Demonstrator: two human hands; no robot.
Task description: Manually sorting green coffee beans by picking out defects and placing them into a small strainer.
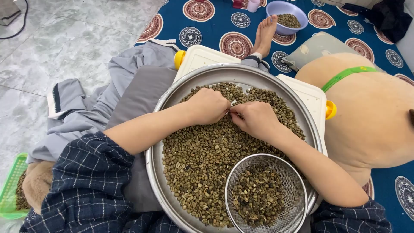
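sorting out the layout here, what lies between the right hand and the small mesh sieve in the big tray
In the head view, only loose green coffee beans on the metal tray lie between the right hand and the mesh sieve.

A lavender bowl (286, 16) holding beans stands at the top on a blue patterned mat (215, 26), with a pale pink cup (253, 5) just beside it. A large tan plush toy (371, 112) with a green band (345, 75) lies at right. A green basket (10, 185) sits at lower left on the grey marble floor (64, 39).
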